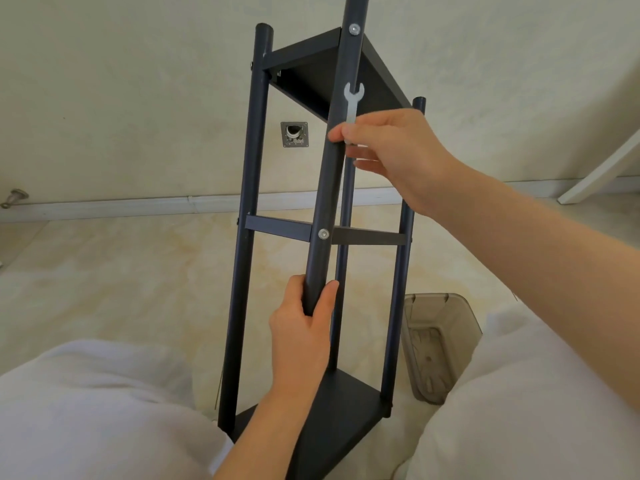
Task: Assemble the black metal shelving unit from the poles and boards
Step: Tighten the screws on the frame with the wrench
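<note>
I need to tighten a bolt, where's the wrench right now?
In the head view, the wrench is upper centre, pinched in the right hand beside the front pole.

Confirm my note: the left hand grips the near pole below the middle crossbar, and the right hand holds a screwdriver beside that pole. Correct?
Not quite. In the head view the right hand holds a small flat wrench, not a screwdriver. The rest stands: the left hand grips the near pole below the middle crossbar.
</note>
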The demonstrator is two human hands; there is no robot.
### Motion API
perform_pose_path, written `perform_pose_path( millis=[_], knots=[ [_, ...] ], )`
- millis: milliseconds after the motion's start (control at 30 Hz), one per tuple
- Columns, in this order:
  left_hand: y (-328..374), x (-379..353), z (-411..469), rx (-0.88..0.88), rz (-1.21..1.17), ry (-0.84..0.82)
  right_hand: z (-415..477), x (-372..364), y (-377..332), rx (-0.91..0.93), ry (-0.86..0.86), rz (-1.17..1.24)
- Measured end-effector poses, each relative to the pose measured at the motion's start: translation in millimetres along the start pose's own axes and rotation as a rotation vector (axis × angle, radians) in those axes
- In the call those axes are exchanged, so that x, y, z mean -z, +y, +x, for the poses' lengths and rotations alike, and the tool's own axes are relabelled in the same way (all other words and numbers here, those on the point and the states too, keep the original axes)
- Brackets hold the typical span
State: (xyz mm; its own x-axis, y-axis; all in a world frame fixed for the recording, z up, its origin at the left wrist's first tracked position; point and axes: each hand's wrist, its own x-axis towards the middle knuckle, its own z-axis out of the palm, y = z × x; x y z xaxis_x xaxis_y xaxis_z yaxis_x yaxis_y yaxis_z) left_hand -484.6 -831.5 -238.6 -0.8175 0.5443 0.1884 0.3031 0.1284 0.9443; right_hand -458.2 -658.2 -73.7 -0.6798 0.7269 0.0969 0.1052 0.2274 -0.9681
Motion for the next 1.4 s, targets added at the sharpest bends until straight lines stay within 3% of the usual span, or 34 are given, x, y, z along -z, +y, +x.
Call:
perform_pose_path(
  millis=[233,567,733,1033,1400],
  knots=[
    [0,2,0,0.034,-0.014,0.016,-36,-13,31,0.048,-0.034,-0.187],
    [-2,18,4,0.044,-0.005,0.036,-95,-49,102,-0.185,0.135,-0.001],
    [-2,22,3,0.050,0.025,0.013,-110,-81,123,-0.167,0.079,0.075],
    [-11,31,10,0.167,0.000,-0.041,-101,-93,139,-0.187,-0.058,-0.052],
    [-15,27,12,0.145,0.023,-0.054,-91,-108,140,-0.243,0.000,0.107]
  ],
)
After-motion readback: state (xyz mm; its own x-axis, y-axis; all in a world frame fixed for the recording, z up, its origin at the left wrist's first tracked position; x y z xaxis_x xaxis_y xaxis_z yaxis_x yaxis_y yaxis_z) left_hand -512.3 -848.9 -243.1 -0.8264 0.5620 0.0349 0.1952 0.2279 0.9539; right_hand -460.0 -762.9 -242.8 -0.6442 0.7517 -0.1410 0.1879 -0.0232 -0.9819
